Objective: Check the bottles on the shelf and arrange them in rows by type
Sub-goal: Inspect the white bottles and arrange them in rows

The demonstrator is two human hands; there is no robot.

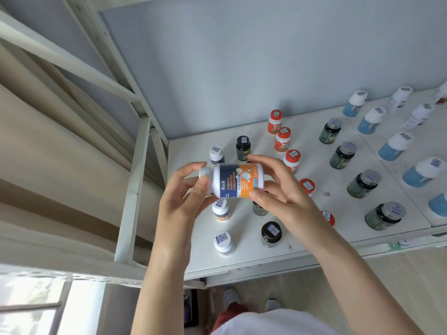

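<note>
Bottle, head view: white, navy-and-orange label, held sideways in mid-air above shelf, front left. Left grip pinching cap end; right grip pinching base end. Standing below: white-capped bottles, dark jars, red-capped bottles

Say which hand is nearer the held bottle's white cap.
Left. The left hand grips the bottle at its cap end, thumb beside the white cap; the right hand pinches the opposite, bottom end, away from the cap.
</note>
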